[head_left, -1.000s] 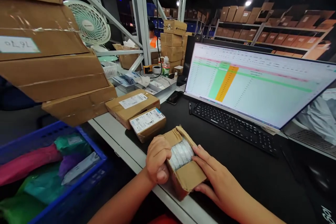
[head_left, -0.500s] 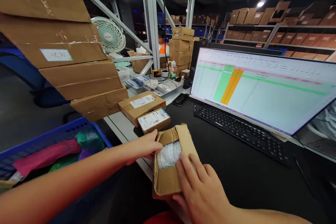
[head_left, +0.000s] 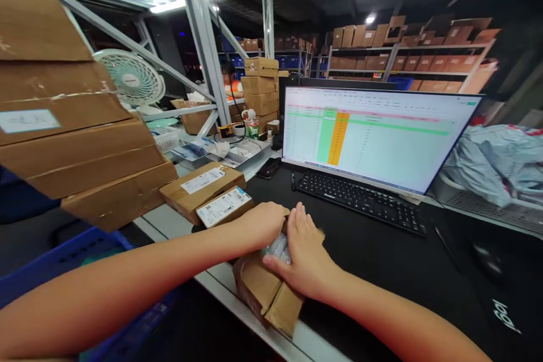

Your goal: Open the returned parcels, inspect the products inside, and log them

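An opened cardboard box (head_left: 259, 283) stands tilted at the desk's front edge, its near flaps partly folded. Wrapped in clear plastic, a bundle (head_left: 278, 248) shows through the opening between my hands. My left hand (head_left: 269, 223) is closed at the box's far left edge; its fingertips are hidden behind the knuckles. Across the right side lies my right hand (head_left: 307, 254), fingers straight and thumb spread over the opening, pressing on the cardboard. Beside the box, to the far left, are a small labelled carton (head_left: 224, 206) and a larger labelled carton (head_left: 199, 184).
A monitor (head_left: 382, 136) with a spreadsheet stands behind the keyboard (head_left: 360, 201). A mouse (head_left: 487, 260) and a pen (head_left: 445, 240) lie to the right. At left are a blue basket (head_left: 102, 237) and tall cardboard bins (head_left: 85, 147). A phone (head_left: 268, 167) lies near the monitor.
The view has swung right. My right hand has moved up the box onto its far right side, covering more of the opening. The box is turned, and its near flaps sit differently.
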Action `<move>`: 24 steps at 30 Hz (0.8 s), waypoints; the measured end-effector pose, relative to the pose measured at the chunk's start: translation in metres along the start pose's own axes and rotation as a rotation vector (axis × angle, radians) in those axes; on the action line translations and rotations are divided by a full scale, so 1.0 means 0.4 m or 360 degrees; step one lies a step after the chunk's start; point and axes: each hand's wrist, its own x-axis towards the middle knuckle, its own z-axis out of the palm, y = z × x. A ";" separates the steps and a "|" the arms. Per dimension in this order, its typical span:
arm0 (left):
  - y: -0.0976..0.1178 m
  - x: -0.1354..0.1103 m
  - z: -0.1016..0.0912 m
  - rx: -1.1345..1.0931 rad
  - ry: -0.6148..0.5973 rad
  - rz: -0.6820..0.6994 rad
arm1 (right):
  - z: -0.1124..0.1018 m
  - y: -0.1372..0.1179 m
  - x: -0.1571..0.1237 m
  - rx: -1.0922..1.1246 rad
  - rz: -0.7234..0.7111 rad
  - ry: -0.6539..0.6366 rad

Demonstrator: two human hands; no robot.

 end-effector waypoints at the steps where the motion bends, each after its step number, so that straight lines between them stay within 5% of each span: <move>1: -0.006 0.010 -0.004 -0.0004 -0.0054 0.0008 | 0.016 0.000 0.002 0.0006 0.0025 0.0022; 4: -0.067 0.031 -0.030 -0.0046 -0.0236 -0.0015 | 0.043 0.000 -0.005 -0.0042 0.0008 0.0108; 7: -0.156 0.020 -0.034 -0.0708 -0.0524 -0.0154 | 0.049 0.005 -0.017 -0.0091 -0.0024 0.0120; 10: -0.214 -0.017 0.021 -0.1649 -0.0637 -0.0453 | 0.051 0.006 -0.017 -0.0111 -0.0050 0.0115; 12: -0.225 -0.036 0.074 -0.1849 -0.0542 -0.0561 | 0.050 0.002 -0.011 -0.0123 -0.0050 0.0096; 15: -0.215 -0.045 0.118 -0.1516 -0.0365 -0.0511 | 0.033 0.000 0.006 -0.0154 -0.0028 0.0058; 19: -0.173 -0.061 0.053 -0.0774 0.0143 -0.0348 | -0.025 0.028 0.042 -0.0162 -0.0045 -0.0057; 21: -0.131 -0.097 0.002 -0.0264 0.0374 -0.0003 | -0.052 0.047 0.059 -0.0151 -0.0088 -0.0143; 24: -0.058 -0.172 -0.032 0.0252 0.0214 0.0574 | -0.070 0.056 0.070 -0.0254 -0.0151 -0.0252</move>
